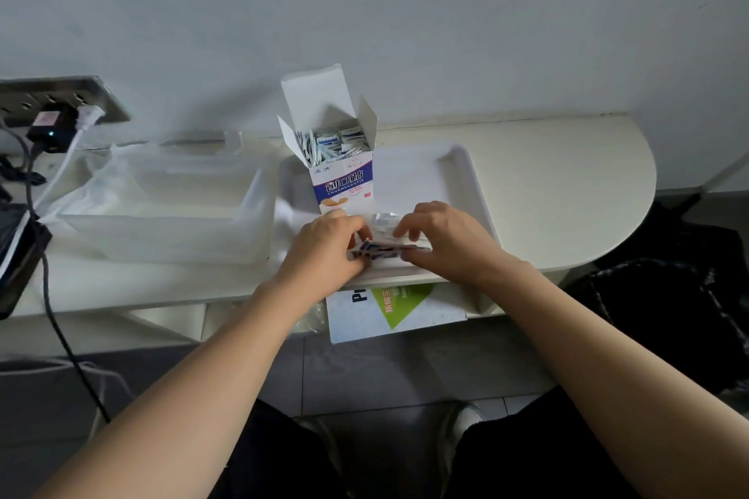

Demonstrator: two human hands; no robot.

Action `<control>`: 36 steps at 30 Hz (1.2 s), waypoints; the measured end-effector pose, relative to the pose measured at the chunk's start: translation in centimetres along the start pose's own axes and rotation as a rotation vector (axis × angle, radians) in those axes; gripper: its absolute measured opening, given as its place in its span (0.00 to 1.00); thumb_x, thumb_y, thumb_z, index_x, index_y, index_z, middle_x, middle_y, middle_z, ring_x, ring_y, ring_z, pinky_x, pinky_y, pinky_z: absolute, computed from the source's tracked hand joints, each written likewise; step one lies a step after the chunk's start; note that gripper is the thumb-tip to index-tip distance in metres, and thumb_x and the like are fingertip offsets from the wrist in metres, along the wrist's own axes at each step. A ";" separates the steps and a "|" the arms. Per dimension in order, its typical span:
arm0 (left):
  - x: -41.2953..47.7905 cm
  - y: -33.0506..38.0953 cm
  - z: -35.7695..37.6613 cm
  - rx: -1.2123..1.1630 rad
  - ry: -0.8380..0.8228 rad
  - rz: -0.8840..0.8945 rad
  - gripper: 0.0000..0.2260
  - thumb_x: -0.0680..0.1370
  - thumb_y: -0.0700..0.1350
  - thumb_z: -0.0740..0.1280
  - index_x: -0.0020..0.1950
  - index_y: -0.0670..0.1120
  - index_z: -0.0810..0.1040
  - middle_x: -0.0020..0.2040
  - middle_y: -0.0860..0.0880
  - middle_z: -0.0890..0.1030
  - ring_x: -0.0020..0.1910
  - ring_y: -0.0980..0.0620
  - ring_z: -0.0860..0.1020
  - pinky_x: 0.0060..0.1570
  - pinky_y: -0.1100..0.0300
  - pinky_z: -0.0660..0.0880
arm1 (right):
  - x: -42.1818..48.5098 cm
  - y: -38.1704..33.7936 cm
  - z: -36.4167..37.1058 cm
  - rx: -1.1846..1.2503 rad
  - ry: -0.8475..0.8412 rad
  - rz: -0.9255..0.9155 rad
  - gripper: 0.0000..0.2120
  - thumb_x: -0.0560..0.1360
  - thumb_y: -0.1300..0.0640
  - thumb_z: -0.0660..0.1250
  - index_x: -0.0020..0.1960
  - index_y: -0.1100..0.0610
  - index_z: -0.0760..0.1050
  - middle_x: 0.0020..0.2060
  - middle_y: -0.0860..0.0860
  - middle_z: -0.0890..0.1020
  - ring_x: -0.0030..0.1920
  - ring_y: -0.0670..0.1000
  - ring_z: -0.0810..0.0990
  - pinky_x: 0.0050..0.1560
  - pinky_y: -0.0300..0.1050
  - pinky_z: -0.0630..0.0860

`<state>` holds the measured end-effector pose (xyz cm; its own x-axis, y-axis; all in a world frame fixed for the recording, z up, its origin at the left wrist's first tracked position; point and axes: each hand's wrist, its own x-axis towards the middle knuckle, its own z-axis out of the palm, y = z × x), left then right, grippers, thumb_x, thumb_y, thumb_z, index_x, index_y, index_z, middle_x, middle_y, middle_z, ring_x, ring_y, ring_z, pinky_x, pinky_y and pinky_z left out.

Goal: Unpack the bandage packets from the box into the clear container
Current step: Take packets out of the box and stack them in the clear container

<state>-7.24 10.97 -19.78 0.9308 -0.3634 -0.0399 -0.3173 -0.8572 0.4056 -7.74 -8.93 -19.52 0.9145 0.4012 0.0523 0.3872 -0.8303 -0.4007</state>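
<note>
A white and blue bandage box [342,178] stands upright with its top flaps open, and several packets [338,142] stick out of it. It stands on a white tray [466,174]. In front of the box, my left hand [324,251] and my right hand [441,239] both grip a small stack of bandage packets [383,249] between them, fingers curled around its ends. The clear container [170,211] sits to the left of the tray; I see no packets in it.
A wall socket with plugs and cables [52,122] is at the far left, with a dark device [16,255] below it. A booklet [389,308] lies on a shelf under the table edge. A dark bag [668,316] lies on the floor at right.
</note>
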 end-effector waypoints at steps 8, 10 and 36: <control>0.2 0.3 0.0 -0.201 0.078 0.020 0.08 0.75 0.53 0.69 0.42 0.50 0.81 0.40 0.51 0.76 0.37 0.54 0.74 0.37 0.61 0.67 | 0.3 -0.9 0.4 -0.007 -0.103 0.056 0.08 0.73 0.56 0.68 0.52 0.54 0.80 0.47 0.52 0.79 0.46 0.53 0.77 0.43 0.45 0.72; 0.3 0.1 0.1 -0.173 0.062 0.010 0.04 0.75 0.49 0.70 0.44 0.50 0.82 0.41 0.51 0.77 0.38 0.54 0.75 0.39 0.60 0.69 | 0.3 -0.8 0.3 -0.001 -0.091 0.071 0.08 0.73 0.56 0.68 0.51 0.54 0.80 0.46 0.51 0.79 0.46 0.52 0.77 0.42 0.44 0.71; 0.3 0.6 0.7 -0.244 -0.012 -0.096 0.04 0.74 0.42 0.70 0.46 0.50 0.82 0.44 0.51 0.81 0.43 0.52 0.77 0.43 0.59 0.74 | 0.4 -0.3 0.0 0.196 -0.067 0.144 0.06 0.70 0.61 0.71 0.47 0.55 0.82 0.38 0.45 0.77 0.32 0.43 0.72 0.36 0.32 0.66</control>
<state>-7.25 10.07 -20.22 0.9520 -0.2897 -0.0990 -0.1727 -0.7753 0.6076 -7.54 -8.54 -19.35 0.9462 0.3145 -0.0758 0.2178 -0.7926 -0.5695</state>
